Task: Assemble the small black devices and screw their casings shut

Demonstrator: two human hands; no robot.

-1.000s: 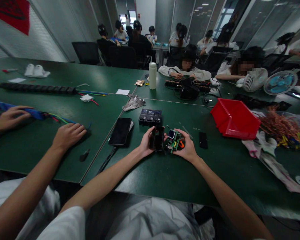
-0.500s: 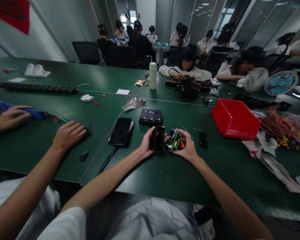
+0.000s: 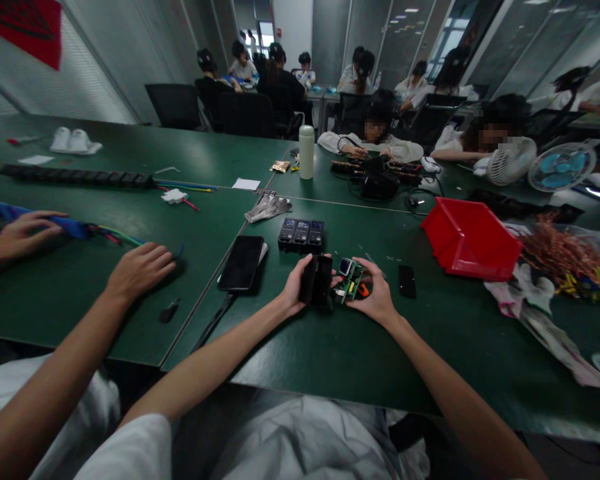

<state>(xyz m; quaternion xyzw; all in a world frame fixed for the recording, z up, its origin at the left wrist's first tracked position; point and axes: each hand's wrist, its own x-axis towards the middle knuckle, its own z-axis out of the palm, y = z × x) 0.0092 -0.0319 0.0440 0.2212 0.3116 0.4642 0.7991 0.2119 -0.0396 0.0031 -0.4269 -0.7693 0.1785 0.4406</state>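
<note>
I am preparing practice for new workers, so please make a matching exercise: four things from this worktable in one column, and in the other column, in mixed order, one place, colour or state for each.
Things:
1. Circuit board
2. Black case
3. Bottle
4. Plastic bin

Places, colours, states:
A. Pale, standing upright
B. Held in the left hand
C. Bright red
D. Held in the right hand

Right pairs: 1-D, 2-B, 3-A, 4-C
</note>
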